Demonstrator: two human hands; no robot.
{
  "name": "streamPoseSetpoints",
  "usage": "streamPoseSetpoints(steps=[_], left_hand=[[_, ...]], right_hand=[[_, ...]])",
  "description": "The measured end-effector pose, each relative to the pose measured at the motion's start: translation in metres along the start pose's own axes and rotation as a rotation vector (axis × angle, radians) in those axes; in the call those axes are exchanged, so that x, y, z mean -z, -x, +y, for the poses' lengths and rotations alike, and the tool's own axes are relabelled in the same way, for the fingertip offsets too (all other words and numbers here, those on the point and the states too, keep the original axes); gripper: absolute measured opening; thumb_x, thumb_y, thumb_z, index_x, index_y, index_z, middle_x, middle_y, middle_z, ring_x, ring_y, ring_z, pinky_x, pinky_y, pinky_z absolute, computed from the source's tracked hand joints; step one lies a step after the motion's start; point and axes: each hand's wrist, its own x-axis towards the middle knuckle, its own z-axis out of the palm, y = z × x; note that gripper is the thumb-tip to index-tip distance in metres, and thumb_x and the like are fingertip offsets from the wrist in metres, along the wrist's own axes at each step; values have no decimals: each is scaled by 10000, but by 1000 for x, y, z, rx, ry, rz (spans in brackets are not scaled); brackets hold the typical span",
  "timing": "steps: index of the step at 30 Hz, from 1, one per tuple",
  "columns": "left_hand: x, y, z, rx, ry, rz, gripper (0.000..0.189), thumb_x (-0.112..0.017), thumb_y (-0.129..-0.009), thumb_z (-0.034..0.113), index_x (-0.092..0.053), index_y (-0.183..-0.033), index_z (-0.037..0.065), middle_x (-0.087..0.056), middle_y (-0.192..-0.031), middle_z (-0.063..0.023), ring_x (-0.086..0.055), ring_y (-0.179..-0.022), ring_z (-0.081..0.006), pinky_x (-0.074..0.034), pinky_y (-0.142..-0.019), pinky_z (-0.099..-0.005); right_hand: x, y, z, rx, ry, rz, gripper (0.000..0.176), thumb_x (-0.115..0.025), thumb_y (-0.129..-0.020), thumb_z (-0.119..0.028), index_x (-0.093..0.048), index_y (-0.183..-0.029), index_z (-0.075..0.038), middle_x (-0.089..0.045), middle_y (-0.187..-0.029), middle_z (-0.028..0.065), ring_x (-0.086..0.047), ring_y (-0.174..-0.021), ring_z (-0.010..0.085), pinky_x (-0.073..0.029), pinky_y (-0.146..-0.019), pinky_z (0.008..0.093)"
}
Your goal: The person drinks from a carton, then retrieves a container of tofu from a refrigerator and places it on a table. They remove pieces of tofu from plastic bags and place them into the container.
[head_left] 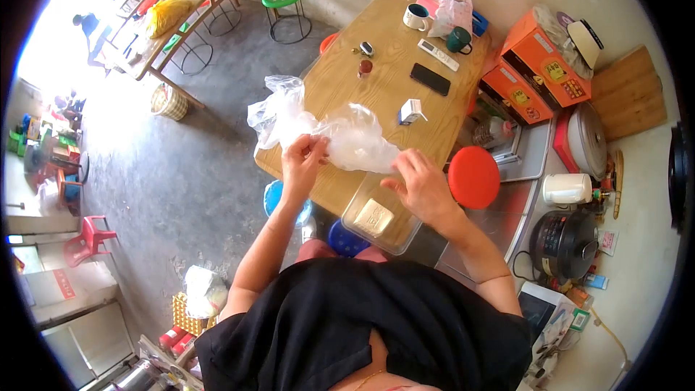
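Note:
A thin, whitish see-through plastic bag (355, 134) is stretched between my two hands above the near edge of the wooden table (391, 51). My left hand (305, 159) pinches its left part, where the plastic bunches up and spreads out beyond the fingers. At the bag's right end, the fingers of my right hand (418, 181) are closed on the plastic. Below my right hand sits a clear plastic container (402, 235) at the table edge, with a pale block (373, 217) inside it.
On the table lie a black phone (430, 80), a white remote (438, 54), a small carton (410, 111) and mugs (416, 17). A red stool (473, 177) stands at the right, near orange boxes (543, 58). A blue stool (347, 239) is below the table.

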Motion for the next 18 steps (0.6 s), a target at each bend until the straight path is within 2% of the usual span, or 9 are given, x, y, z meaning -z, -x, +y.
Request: streamPoseSetpoints(steps=[1,4,6,7,9,11,13,17,18], left_hand=[[-3,5,9,88,181,47,128,-633,-897,99,-662,-885,-25,-647,-791,-48,-596,-674,-112,-499,-630,-248],[-10,16,16,89,292,77,143,-609,-920,96,-665,-918,-35,-635,-800,-24,-600,-709,-91,-505,-660,-230],[-10,18,15,99,346,100,150,-607,-921,97,-663,-934,-40,-631,-797,-29,-597,-714,-90,-498,-665,-231],[-8,18,11,98,423,95,154,-588,-932,100,-654,-953,-37,-623,-802,-24,-585,-708,-89,-486,-660,-234],[-3,18,5,98,499,96,158,-569,-942,102,-645,-972,-34,-614,-807,-20,-573,-702,-88,-475,-656,-237],[-1,19,-1,214,726,11,166,-509,-978,136,-586,-991,-10,-550,-792,-7,-512,-667,-94,-457,-642,-257],[-2,24,-9,222,798,-32,144,-484,-985,134,-560,-1002,13,-507,-759,10,-468,-628,-88,-416,-600,-253],[-2,28,-9,304,891,27,117,-498,-965,118,-548,-1036,39,-456,-732,42,-433,-617,-64,-383,-574,-241],[-3,28,3,307,834,36,103,-524,-948,103,-549,-1029,46,-475,-753,45,-438,-625,-55,-368,-566,-229]], right_hand=[[1,-6,-6,-1,1,2,157,-684,-786,-135,-597,-885,-50,-565,-934,79,-567,-915,290,-457,-796,406],[-12,-37,-22,35,-229,243,198,-643,-832,-167,-591,-958,-25,-589,-962,120,-588,-941,314,-466,-821,421],[-47,-52,-7,18,-454,-138,228,-584,-850,-112,-586,-1062,-26,-616,-1007,181,-601,-975,341,-479,-820,406],[-58,-56,1,21,-456,-137,228,-584,-850,-112,-586,-1062,-26,-616,-1007,181,-601,-975,341,-479,-820,406],[-85,-61,26,-139,27,-844,327,-587,-842,-182,-581,-1129,-24,-621,-1043,210,-614,-963,348,-485,-840,409],[-126,-54,80,-102,66,-796,352,-610,-810,-223,-603,-1110,-38,-633,-1018,214,-621,-930,349,-491,-842,428],[-120,-55,101,-322,240,-331,304,-581,-818,-175,-629,-1096,-61,-645,-967,212,-626,-893,360,-498,-826,430],[-85,-62,57,-298,319,-124,153,-575,-795,-81,-638,-893,18,-659,-817,210,-667,-773,348,-528,-716,468],[-100,-53,57,-110,240,-135,180,-556,-810,-96,-657,-933,-12,-655,-887,205,-648,-824,355,-517,-764,449]])
